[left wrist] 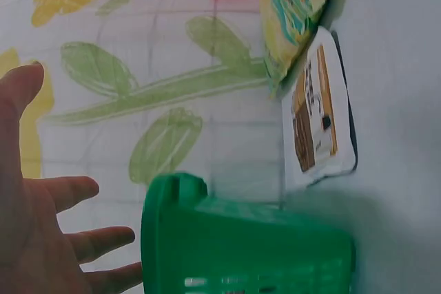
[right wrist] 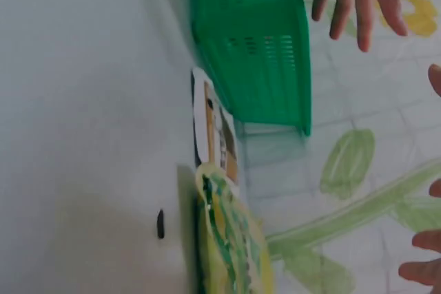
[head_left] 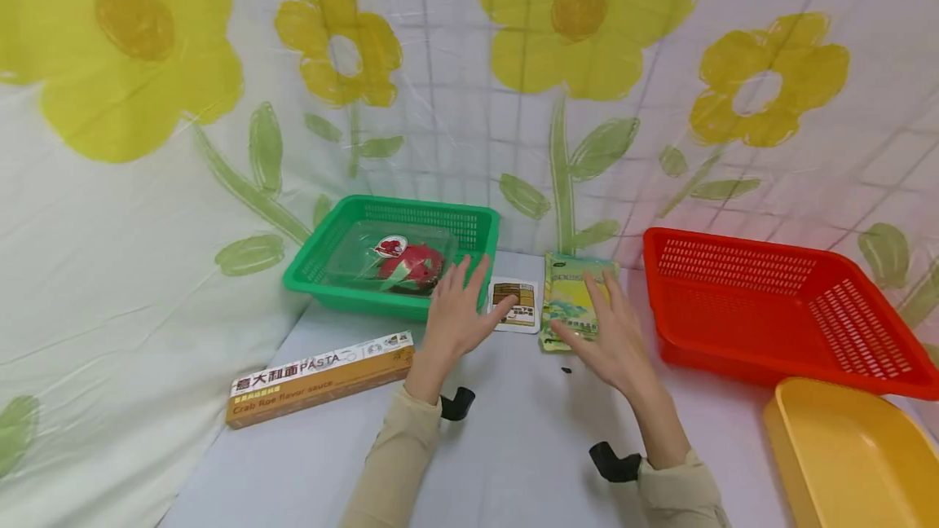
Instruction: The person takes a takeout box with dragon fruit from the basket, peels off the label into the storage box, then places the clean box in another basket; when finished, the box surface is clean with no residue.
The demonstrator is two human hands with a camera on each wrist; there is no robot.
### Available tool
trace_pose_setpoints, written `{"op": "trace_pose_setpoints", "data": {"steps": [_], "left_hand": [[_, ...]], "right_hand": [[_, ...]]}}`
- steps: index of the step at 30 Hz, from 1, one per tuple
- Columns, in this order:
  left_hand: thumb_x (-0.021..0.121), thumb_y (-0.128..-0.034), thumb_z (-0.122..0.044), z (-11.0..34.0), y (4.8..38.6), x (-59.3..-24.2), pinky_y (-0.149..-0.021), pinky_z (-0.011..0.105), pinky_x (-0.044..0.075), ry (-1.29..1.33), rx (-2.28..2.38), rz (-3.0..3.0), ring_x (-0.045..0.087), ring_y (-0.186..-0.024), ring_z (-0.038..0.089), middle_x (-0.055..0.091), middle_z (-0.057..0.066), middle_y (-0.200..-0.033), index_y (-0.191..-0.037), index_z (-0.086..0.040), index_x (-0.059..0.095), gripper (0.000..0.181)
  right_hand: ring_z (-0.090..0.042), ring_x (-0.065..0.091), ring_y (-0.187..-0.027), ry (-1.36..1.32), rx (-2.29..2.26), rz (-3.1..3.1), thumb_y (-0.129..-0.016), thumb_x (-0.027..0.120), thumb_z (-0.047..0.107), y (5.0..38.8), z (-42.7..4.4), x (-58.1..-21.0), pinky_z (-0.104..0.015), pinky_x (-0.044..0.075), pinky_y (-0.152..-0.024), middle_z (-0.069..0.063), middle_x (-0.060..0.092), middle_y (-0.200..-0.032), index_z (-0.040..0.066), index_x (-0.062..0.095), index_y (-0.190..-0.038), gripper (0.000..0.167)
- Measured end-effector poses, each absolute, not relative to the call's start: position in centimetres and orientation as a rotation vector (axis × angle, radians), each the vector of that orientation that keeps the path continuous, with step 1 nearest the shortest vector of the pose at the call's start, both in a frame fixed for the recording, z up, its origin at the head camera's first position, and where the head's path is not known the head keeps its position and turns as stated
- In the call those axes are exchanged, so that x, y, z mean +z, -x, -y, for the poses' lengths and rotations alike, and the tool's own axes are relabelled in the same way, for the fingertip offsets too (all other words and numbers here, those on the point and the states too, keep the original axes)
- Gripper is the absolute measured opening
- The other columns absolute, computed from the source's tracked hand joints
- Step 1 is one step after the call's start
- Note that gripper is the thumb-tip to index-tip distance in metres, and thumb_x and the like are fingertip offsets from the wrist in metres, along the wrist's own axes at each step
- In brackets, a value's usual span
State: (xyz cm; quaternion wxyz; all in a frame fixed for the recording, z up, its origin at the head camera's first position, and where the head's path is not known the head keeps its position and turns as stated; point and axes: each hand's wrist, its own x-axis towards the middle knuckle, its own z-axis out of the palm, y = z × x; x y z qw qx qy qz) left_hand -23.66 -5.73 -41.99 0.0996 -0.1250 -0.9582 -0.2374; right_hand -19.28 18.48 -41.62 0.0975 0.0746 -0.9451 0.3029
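red basket (head_left: pixel 741 320) | yellow tub (head_left: pixel 854 455) (just beside it) | yellow-flowered backdrop (head_left: pixel 447 137)

green basket (head_left: pixel 367 304), red basket (head_left: pixel 741 308), yellow tub (head_left: pixel 854 463); brown and white pasta box (head_left: pixel 320 381); green and yellow packet (head_left: pixel 570 292); white-and-brown pack (head_left: pixel 524 315); beige sleeves (head_left: pixel 392 463); white curtain (head_left: pixel 447 137) patterned with big yellow flowers (head_left: pixel 579 63) and green leaves (head_left: pixel 605 147).

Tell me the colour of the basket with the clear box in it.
The basket is green, seen best in the head view.
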Motion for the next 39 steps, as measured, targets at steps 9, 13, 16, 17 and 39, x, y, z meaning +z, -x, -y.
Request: {"op": "trace_pose_setpoints", "data": {"steps": [9, 13, 16, 17, 39], "left_hand": [[0.043, -0.0919, -0.071, 7.5, 25.0, -40.8, -0.114, 0.058, 0.021, 0.335, -0.728, 2.866, 0.023, -0.146, 0.035, 0.026, 0.013, -0.16, -0.159, -0.025, 0.019, 0.085], [0.042, -0.092, -0.071, 8.5, 25.6, -40.4, -0.113, 0.059, 0.023, 0.333, -0.778, 2.848, 0.026, -0.144, 0.035, 0.027, 0.012, -0.159, -0.159, -0.025, 0.02, 0.084], [0.042, -0.0928, -0.069, 9.3, 25.8, -40.2, -0.112, 0.059, 0.025, 0.336, -0.823, 2.826, 0.029, -0.143, 0.034, 0.03, 0.011, -0.158, -0.159, -0.025, 0.022, 0.082], [0.043, -0.0932, -0.068, 9.5, 25.9, -40.2, -0.112, 0.058, 0.026, 0.34, -0.829, 2.822, 0.03, -0.143, 0.033, 0.031, 0.012, -0.157, -0.158, -0.024, 0.023, 0.081], [0.035, -0.0989, -0.064, 17.5, 29.7, -37.5, -0.106, 0.063, 0.032, 0.262, -0.982, 2.826, 0.031, -0.14, 0.042, 0.027, 0.021, -0.157, -0.159, -0.02, 0.017, 0.077]], "right_hand": [[-0.047, 0.022, -0.142, -0.262, 1.015, 2.787, -0.089, 0.061, 0.061, 22.0, -16.9, -41.1, -0.074, 0.025, -0.102, -0.017, 0.013, -0.162, 0.02, 0.019, -0.159, 0.092], [-0.046, 0.026, -0.141, -0.308, 1.086, 2.766, -0.089, 0.062, 0.059, 22.8, -16.3, -40.9, -0.072, 0.028, -0.103, -0.018, 0.018, -0.161, 0.018, 0.021, -0.159, 0.09], [-0.042, 0.025, -0.143, -0.347, 1.181, 2.733, -0.09, 0.063, 0.056, 23.5, -15.5, -40.9, -0.069, 0.027, -0.106, -0.016, 0.022, -0.16, 0.015, 0.024, -0.157, 0.088], [-0.041, 0.024, -0.144, -0.353, 1.223, 2.725, -0.09, 0.063, 0.057, 23.7, -15.2, -41.0, -0.068, 0.026, -0.107, -0.016, 0.023, -0.16, 0.015, 0.025, -0.157, 0.088], [-0.038, 0.046, -0.131, -0.526, 1.484, 2.639, -0.098, 0.058, 0.036, 30.0, -4.1, -38.0, -0.05, 0.043, -0.102, -0.015, 0.042, -0.149, 0.009, 0.042, -0.148, 0.059]]}}
